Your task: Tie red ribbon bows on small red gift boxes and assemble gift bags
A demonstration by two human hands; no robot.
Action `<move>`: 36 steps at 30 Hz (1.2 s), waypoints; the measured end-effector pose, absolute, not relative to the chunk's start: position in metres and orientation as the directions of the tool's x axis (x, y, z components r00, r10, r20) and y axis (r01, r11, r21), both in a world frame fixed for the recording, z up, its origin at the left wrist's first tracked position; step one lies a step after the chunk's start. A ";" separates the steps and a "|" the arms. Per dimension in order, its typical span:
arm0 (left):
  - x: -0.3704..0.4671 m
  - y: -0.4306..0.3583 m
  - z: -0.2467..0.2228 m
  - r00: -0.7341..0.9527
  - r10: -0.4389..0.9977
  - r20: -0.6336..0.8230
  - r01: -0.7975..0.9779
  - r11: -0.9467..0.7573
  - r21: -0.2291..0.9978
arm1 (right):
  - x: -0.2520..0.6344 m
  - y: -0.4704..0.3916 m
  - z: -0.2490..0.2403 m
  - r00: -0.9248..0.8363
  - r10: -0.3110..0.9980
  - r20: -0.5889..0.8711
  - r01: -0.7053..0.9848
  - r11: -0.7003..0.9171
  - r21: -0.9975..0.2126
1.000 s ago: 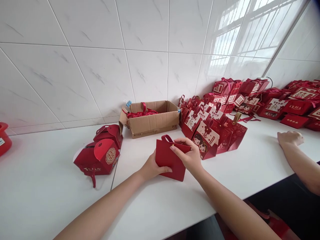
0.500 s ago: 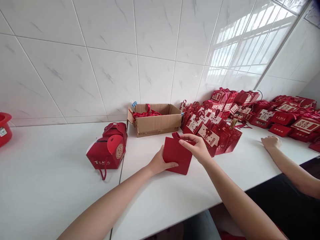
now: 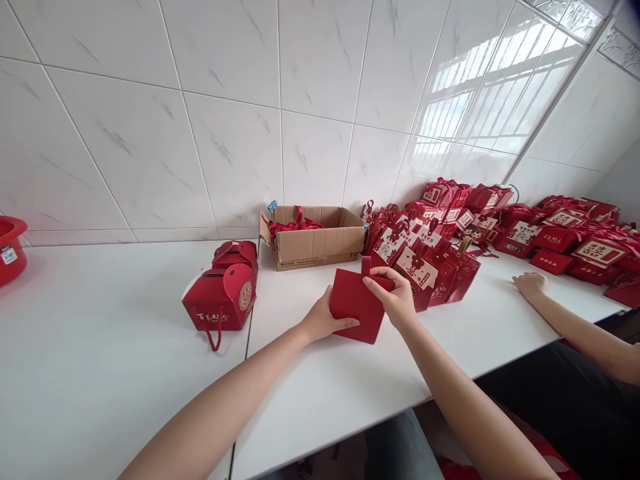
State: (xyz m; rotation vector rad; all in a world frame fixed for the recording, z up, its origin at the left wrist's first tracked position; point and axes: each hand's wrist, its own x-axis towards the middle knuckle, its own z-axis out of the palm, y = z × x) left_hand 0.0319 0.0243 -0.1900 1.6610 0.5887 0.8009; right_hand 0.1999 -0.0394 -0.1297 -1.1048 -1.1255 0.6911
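A plain red gift box [image 3: 356,305] is held up just above the white table, its flat face turned toward me. My left hand [image 3: 325,317] is closed around its left side, thumb across the front. At the top edge, my right hand [image 3: 393,293] pinches a short red ribbon [image 3: 367,266] between thumb and fingers; the ribbon stands upright. The fingers behind the box are hidden. Just beyond my right hand stands a cluster of red gift bags [image 3: 419,270] with cream tags.
An open cardboard box [image 3: 320,248] with red ribbons [image 3: 300,225] inside stands against the tiled wall. Red handled boxes [image 3: 220,297] sit to the left, a red basin [image 3: 10,250] at the far left. Stacked red boxes [image 3: 560,237] and another person's hand [image 3: 531,285] are at right.
The ribbon at the top of the box was a folded loop and now stands straight up. My right fingers have shifted slightly along it. The view has swung a little.
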 end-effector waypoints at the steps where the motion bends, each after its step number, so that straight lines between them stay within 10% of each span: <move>1: 0.032 0.025 -0.190 0.642 0.741 0.197 -0.027 -0.235 0.972 | 0.201 -0.039 -0.130 0.305 0.895 0.324 0.062 0.321 -0.945; 28: 0.034 0.023 -0.190 0.728 0.655 0.202 0.078 -0.371 0.925 | 0.218 -0.068 -0.191 0.042 0.966 0.255 0.181 0.244 -0.953; 36: 0.034 0.022 -0.190 0.816 0.542 0.199 0.358 -0.745 0.562 | 0.273 -0.132 -0.208 0.322 0.932 0.167 0.270 0.079 -0.960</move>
